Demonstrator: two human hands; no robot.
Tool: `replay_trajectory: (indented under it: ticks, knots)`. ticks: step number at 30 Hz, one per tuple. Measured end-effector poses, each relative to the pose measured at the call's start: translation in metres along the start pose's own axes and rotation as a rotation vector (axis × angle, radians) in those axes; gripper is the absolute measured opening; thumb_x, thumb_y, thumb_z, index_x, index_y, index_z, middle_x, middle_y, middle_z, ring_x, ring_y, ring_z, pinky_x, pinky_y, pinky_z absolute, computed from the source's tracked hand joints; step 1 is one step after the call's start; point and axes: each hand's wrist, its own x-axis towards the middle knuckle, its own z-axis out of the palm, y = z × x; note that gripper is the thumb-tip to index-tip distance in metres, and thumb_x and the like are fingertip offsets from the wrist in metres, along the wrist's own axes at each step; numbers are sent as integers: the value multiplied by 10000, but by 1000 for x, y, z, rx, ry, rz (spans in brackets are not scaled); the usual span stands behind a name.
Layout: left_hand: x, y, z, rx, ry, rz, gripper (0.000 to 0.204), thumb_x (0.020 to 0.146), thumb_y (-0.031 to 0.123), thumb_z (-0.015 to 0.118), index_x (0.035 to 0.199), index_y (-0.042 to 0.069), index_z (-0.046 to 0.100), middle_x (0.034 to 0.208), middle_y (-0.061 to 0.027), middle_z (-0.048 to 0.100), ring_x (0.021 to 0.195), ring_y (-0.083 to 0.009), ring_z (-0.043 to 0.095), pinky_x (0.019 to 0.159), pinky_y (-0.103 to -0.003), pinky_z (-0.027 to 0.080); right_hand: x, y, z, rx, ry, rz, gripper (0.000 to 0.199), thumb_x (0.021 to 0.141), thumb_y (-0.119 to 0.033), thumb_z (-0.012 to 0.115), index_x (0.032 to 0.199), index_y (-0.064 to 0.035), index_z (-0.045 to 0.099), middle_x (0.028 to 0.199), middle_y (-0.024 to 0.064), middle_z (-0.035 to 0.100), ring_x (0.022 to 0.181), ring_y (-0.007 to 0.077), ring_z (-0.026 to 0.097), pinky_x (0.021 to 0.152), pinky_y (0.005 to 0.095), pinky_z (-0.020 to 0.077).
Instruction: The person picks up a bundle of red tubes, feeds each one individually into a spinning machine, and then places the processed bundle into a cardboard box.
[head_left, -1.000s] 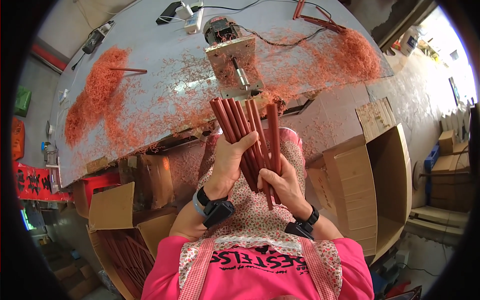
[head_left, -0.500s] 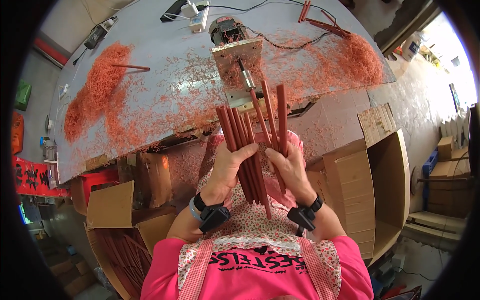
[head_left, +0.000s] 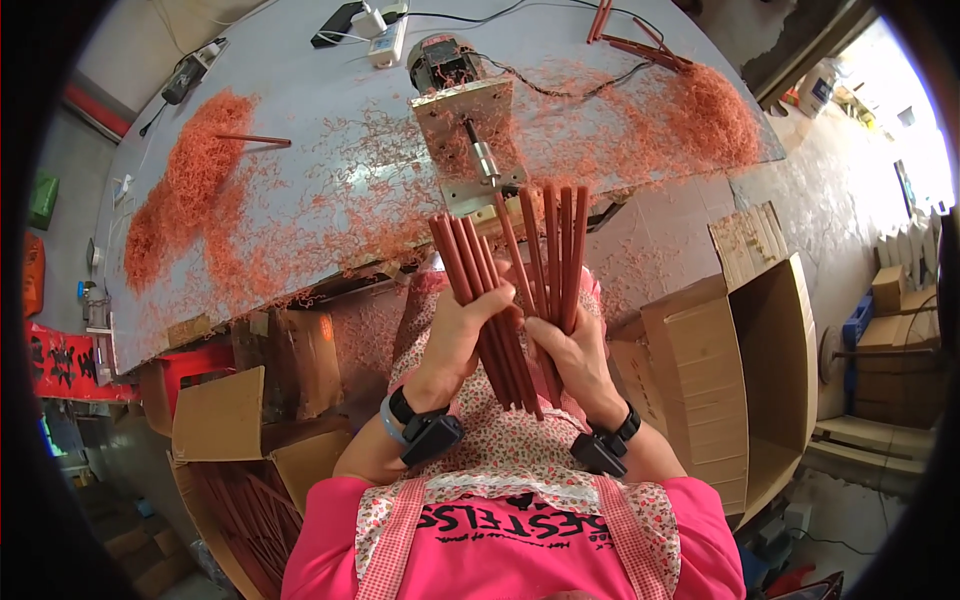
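My left hand (head_left: 462, 335) is closed round a bundle of slim reddish-brown sticks (head_left: 488, 350), which stand nearly upright, their lower ends over my apron. Close beside it, my right hand (head_left: 572, 358) grips several more sticks (head_left: 567, 245) that fan slightly at the top. The two thumbs point toward each other. One stick (head_left: 508, 240) between the bundles has its upper end just below the metal chuck (head_left: 485, 162) of a motor (head_left: 443, 62); I cannot tell whether they touch. The motor's bracket (head_left: 440, 120) stands at the table's near edge.
Orange-red shavings lie over the grey table (head_left: 310, 60), heaped at left (head_left: 205, 150) and right (head_left: 715, 125). Loose sticks (head_left: 640, 50) rest at the far right. An open carton (head_left: 215, 415) at lower left holds many sticks; another carton (head_left: 700, 400) stands at right. Cables cross the table's back.
More sticks now show in my right hand, their tops closer together and level. The long sticks that hung below my hands have moved up. The view has shifted slightly.
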Motion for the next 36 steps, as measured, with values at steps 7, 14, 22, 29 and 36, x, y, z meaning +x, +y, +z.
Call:
replay_trajectory:
  ticks: [7, 14, 22, 29, 36]
  knots:
    - [-20, -17, -14, 54, 26, -163, 334, 806, 94, 673, 1105, 40, 534, 919, -45, 609, 824, -142, 603, 766, -266, 481, 15, -5, -1, 8, 21, -17, 230, 858, -76, 558, 1073, 7, 567, 638, -13, 520, 544, 60, 480, 509, 206, 387]
    - [-20, -14, -9, 39, 16, -56, 296, 816, 108, 674, 1076, 25, 558, 924, -40, 606, 816, -141, 596, 735, -276, 490, -12, -8, -2, -23, 62, 49, 136, 831, -116, 616, 880, 5, 577, 680, -10, 556, 568, 50, 484, 507, 214, 393]
    - [-24, 1, -5, 53, 55, 17, 306, 815, 111, 676, 1085, 30, 555, 908, -36, 613, 827, -120, 587, 789, -271, 469, 22, -5, -8, -94, -67, 88, 147, 828, -110, 585, 940, -26, 544, 643, -1, 543, 546, 70, 496, 507, 209, 396]
    - [4, 4, 2, 91, 65, 98, 295, 831, 145, 667, 1078, 30, 553, 888, -53, 625, 766, -134, 613, 698, -273, 503, -14, -6, 8, 112, -87, 110, 177, 854, -99, 587, 1000, -9, 543, 632, 10, 547, 520, 83, 517, 485, 207, 423]
    - [-1, 7, 14, -2, -33, -55, 293, 821, 168, 683, 1045, 11, 579, 856, -52, 629, 742, -121, 604, 696, -267, 498, -16, -10, 0, 110, 4, 109, 245, 860, -90, 583, 1082, 7, 545, 650, 11, 556, 512, 70, 517, 471, 199, 422]
